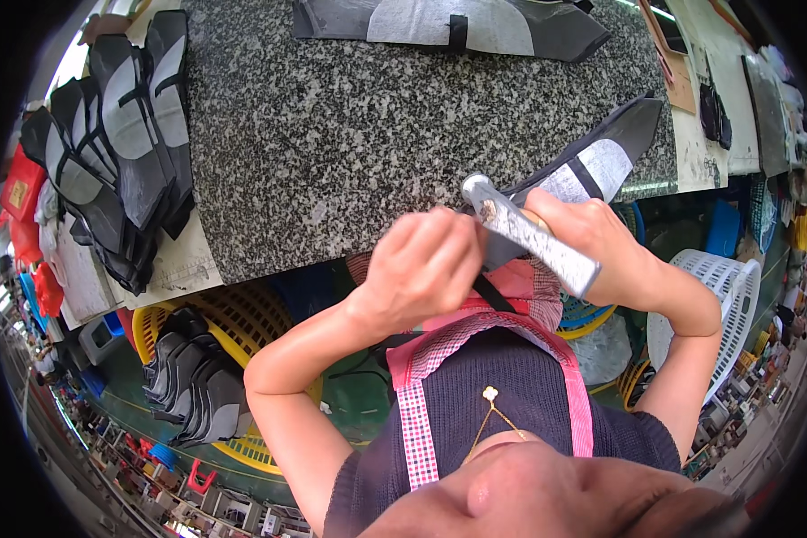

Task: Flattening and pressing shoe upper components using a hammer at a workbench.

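My right hand is wrapped round a hammer, its worn metal head lying across in front of my fingers. The round face of the head points up and left, toward the stone slab's near edge. Below it a flat black piece with a light grey patch and a black band, like a shoe upper, lies slantwise over that edge. My left hand is closed at the piece's near left end, slightly blurred. Its fingertips and the part of the piece between them are hidden.
A speckled granite slab tops the bench. Similar black-and-grey pieces are heaped at the left, and another lies at the far edge. Below stand a yellow basket with more such pieces and a white basket.
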Available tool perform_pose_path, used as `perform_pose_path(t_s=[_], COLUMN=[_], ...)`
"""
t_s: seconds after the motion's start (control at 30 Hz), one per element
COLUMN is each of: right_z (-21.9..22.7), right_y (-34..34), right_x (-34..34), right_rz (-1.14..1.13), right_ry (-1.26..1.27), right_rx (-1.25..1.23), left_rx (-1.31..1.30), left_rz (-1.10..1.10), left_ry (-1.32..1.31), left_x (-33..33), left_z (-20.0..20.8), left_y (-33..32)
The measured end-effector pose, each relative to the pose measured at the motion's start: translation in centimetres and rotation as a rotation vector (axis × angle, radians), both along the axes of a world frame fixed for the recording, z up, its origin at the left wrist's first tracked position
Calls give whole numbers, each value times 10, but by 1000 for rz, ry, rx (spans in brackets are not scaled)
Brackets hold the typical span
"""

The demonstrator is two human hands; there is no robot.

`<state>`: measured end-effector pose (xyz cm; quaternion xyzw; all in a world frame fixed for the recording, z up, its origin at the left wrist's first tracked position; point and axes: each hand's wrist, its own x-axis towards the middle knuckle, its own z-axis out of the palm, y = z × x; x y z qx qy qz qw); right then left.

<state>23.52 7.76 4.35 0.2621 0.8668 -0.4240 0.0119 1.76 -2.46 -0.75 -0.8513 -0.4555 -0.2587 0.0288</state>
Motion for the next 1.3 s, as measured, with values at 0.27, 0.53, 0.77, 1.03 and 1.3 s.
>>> perform_pose_path(t_s=[0.27, 0.53, 0.77, 1.03, 1.3], right_z=[13, -26, -3, -45, -51], right_y=[4, 6, 31, 41, 50], right_x=[-8, 68, 77, 59, 53], right_rz=[-30, -547, -897, -901, -879], right_ry=[176, 522, 906, 748, 820], right_rx=[-54, -234, -563, -663, -796], left_rx=[-13, -339, 595, 35, 107], left_rz=[-36, 77, 825, 1027, 95], left_ry=[47, -396, -237, 344, -148], left_x=[28, -5, -159, -189, -30], left_z=[-19, 16, 67, 22, 24], left_y=[-15, 15, 22, 33, 184])
